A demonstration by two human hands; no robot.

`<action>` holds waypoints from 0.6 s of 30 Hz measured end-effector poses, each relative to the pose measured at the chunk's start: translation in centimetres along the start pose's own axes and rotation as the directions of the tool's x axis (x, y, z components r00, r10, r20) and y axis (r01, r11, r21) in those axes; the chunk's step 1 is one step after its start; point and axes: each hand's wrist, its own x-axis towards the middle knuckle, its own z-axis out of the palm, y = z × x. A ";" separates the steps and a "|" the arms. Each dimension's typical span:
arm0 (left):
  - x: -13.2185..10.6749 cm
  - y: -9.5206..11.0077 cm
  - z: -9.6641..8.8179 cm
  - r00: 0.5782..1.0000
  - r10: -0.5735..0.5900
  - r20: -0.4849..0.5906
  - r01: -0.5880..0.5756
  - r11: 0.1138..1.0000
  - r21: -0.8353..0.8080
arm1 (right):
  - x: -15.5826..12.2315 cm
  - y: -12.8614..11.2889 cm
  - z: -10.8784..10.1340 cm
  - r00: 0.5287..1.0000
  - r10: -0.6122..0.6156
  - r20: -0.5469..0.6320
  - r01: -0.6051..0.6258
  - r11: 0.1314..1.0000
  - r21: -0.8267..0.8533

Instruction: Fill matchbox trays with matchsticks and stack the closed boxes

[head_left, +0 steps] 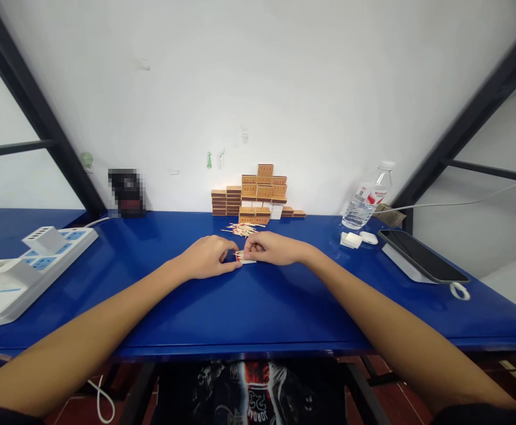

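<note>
The blue table [258, 313] is stretching wide, its front edge running just ahead of the person's body, and a broad bare stretch is lying open between that edge and the hands. Both forearms are reaching across this stretch to the middle of the table.

The left hand [207, 258] is curling its fingers in and pinching the left end of a small matchbox [244, 257]. The right hand [275, 248] is closing its fingers over the right end. The matchbox is sitting low on the tabletop between the two hands.

Just behind the hands, loose matches [243, 229] are lying in a scatter, and stacked matchboxes [258, 195] are standing against the wall. A white power strip [28, 265] is taking up the left side. On the right, a water bottle [366, 203], an earbud case [368, 238] and a propped phone [421, 255] are standing well apart from the hands.
</note>
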 end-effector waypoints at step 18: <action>0.0 0.0 0.0 1.000 0.003 -0.002 -0.003 1.000 0.002 | -0.3 -1.1 -0.3 0.989 -0.073 -0.127 0.041 0.970 -0.239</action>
